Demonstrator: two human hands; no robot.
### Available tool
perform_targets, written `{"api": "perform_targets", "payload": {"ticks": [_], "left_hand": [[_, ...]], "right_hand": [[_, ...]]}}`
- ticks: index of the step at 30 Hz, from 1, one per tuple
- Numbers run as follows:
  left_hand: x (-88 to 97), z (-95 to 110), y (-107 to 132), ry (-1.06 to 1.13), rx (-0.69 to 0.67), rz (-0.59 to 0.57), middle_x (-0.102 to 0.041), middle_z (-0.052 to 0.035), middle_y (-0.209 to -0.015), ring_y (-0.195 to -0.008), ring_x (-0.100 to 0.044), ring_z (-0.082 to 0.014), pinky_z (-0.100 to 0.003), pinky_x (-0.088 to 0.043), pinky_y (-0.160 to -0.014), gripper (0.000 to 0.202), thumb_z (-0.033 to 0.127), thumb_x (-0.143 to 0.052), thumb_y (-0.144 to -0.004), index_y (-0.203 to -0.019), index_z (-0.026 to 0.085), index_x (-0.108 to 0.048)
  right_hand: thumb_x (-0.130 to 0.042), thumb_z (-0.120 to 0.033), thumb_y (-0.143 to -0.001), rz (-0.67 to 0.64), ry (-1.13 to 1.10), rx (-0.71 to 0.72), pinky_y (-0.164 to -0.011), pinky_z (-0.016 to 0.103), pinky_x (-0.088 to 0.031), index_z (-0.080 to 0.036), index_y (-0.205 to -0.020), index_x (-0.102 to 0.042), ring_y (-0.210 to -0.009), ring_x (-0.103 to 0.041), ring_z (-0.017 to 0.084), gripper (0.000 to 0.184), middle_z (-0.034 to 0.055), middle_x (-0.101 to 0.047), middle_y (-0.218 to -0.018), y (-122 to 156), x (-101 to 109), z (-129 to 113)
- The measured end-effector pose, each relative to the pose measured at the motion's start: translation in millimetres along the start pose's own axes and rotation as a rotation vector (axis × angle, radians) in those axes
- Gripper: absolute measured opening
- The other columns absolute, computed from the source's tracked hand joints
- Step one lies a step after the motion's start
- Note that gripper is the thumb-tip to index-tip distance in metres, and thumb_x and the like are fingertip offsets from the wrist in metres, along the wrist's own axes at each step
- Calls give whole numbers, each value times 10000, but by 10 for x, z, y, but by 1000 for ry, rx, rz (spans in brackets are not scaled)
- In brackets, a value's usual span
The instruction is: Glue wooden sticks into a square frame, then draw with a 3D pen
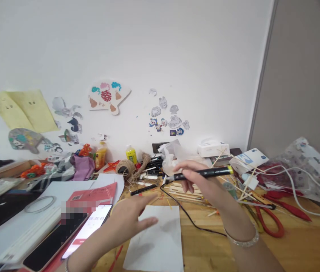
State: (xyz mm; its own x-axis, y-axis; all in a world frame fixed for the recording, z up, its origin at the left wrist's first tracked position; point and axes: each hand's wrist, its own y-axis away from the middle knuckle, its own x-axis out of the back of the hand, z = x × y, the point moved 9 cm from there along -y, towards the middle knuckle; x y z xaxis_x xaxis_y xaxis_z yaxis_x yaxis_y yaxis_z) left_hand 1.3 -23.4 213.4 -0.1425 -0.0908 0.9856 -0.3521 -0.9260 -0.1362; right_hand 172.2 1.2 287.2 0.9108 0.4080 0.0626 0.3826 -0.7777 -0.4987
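My right hand (202,185) is raised above the desk, its thumb and fingers closed round a black marker pen (212,172). The marker lies nearly level, with its yellow end to the right and a pale tip to the left. My left hand (130,215) hovers at the left edge of a white sheet of paper (160,247), thumb and fingers apart and nothing in its grasp. No drawing can be made out on the sheet; a soft shadow falls across it. Behind the hands lies another black marker (143,189), beside a pile of thin wooden sticks (182,192).
Left of the sheet lie a lit phone (87,230), a dark phone (54,241) and a red folder (91,196). Behind stand a twine ball (125,167) and bottles. Red-handled scissors (270,223), a black cable (194,223) and a white cable (292,189) lie rightward.
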Motion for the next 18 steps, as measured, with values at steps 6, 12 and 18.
{"api": "perform_targets", "payload": {"ticks": [6, 12, 18], "left_hand": [[-956, -238, 251, -145, 31, -250, -616, -121, -1121, -1025, -559, -327, -446, -436, -854, 661, 367, -696, -678, -1303, 305, -491], [-1285, 94, 224, -51, 58, -248, -576, -165, -1219, -1070, -538, -319, -460, -404, -898, 627, 454, -559, -792, -1356, 212, -429], [-1509, 511, 19, -36, 129, -324, -571, -277, -1208, -1055, -536, -386, -507, -421, -840, 757, 514, -537, -801, -1365, 32, -388]], "right_hand": [[-425, -381, -892, 119, 1, 92, -579, 289, -434, -187, -1043, -596, -588, -534, 141, 299, 22, -620, -687, 47, 239, -49], [-491, -344, -856, 124, 145, 83, -616, 298, -462, -214, -993, -593, -642, -552, 148, 215, 34, -634, -803, 44, -32, -9], [-580, -317, -760, 38, 124, -96, -579, 269, -443, -206, -952, -570, -675, -555, 152, 221, 44, -631, -856, 98, -477, 477]]}}
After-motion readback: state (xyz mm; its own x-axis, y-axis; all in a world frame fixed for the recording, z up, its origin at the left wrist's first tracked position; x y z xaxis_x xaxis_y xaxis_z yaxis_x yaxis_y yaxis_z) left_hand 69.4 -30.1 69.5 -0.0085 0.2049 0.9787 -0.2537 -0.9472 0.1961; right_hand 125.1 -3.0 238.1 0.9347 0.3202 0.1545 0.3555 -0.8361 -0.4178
